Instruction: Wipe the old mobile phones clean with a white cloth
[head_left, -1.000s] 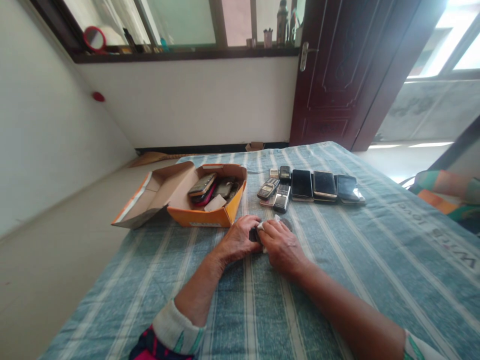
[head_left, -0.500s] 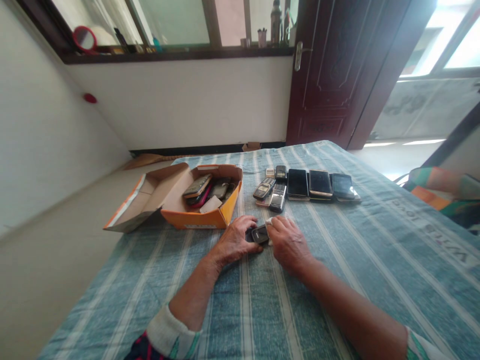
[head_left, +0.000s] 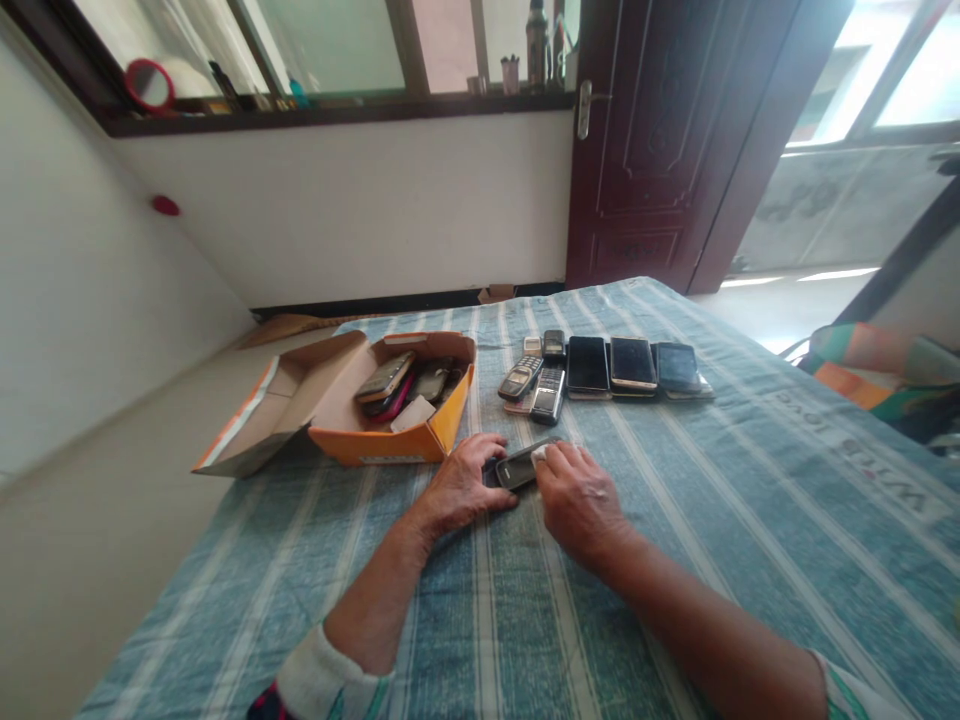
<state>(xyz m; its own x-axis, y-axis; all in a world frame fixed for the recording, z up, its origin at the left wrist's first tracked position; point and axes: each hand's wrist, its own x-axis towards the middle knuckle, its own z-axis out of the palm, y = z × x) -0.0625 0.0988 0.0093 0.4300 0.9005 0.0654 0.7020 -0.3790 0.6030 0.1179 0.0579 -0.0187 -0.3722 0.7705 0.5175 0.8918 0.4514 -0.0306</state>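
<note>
A dark mobile phone lies on the striped bedspread between my hands. My left hand grips its left end, thumb on the near side and fingers on the far side. In my right hand a small white cloth is pinched, pressed against the right part of the phone; most of the cloth is hidden by the fingers. Just beyond stand an open orange box with several phones inside, and, to its right, several old keypad phones lying close together.
Right of the keypad phones, touchscreen phones lie in a row: a black one, a gold-edged one and a grey one. The box's lid is folded out leftward. Behind are a white wall and a dark red door.
My right hand, with the cloth, has shifted slightly along the phone, so more of the phone's face shows. My left hand keeps its grip. The whole view has moved a little.
</note>
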